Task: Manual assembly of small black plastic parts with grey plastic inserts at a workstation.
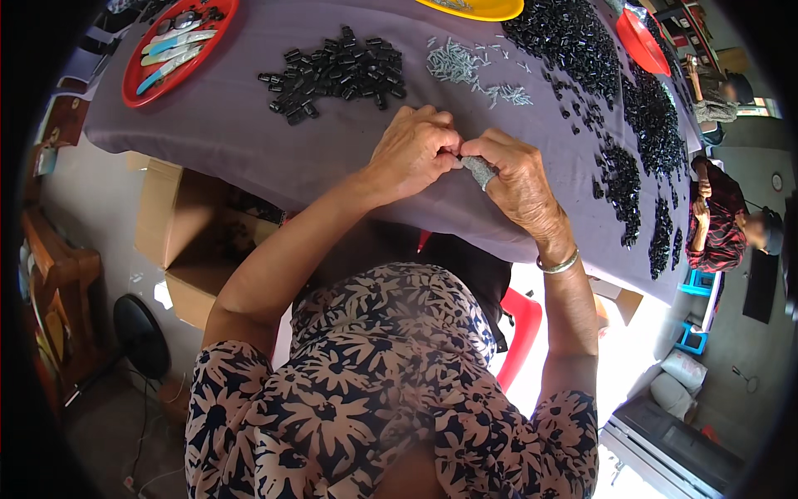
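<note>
Fingertip to fingertip, my two hands meet over the near part of the grey cloth-covered table (274, 166). My left hand (416, 148) is closed in a pinch, and my right hand (514, 173) pinches against it. Whatever lies between the fingertips is too small and covered to name. A grey wrap (478, 171) covers a finger of my right hand. Just beyond my hands lies a heap of small black parts (341, 76). To its right are scattered small silvery pins (457, 62).
A red tray (131, 87) with knife-like tools sits far left. At the back are a yellow dish (478, 10) and a red dish (644, 46). Many black pieces (573, 50) spread along the right. An open cardboard box (158, 208) stands below. Another person (719, 218) is at right.
</note>
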Tool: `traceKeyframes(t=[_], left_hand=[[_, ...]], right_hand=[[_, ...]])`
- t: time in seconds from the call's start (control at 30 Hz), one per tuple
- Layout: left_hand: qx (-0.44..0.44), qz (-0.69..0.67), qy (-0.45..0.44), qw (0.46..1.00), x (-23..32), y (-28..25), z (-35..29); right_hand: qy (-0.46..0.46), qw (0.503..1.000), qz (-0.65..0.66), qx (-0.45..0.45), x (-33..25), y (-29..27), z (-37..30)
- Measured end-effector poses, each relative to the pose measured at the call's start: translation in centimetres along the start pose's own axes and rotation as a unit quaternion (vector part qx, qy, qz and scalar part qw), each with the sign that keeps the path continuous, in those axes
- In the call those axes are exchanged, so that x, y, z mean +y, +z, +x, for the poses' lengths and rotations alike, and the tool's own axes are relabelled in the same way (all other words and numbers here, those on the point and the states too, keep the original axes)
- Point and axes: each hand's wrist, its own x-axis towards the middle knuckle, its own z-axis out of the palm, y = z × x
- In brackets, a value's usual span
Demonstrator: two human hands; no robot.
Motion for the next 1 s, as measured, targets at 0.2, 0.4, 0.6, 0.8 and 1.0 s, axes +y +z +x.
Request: traceKeyframes(t=[0.2, 0.4, 0.6, 0.8, 1.0], left_hand=[[0.035, -0.066, -0.065, 0.995, 0.5, -0.4, -0.1], [0.039, -0.128, -0.04, 0.99, 0.3, 0.4, 0.0], [0.059, -0.136, -0.05, 0.988, 1.3, -0.1, -0.3], [0.074, -0.183, -0.035, 0.98, 1.3, 0.0, -0.1], [0.034, -0.154, -0.03, 0.987, 2.3, -0.7, 0.4]], right_hand=[[0.061, 0.995, 0.076, -0.008, 0.9, 0.3, 0.2], [0.294, 0.909, 0.255, -0.15, 1.1, -1.4, 2.2], [0.389, 0.841, 0.285, -0.245, 2.4, -2.0, 4.3], [0.402, 0.828, 0.253, -0.297, 1.8, -2.6, 5.3], [0.394, 0.853, 0.253, -0.229, 1.4, -2.7, 4.7]])
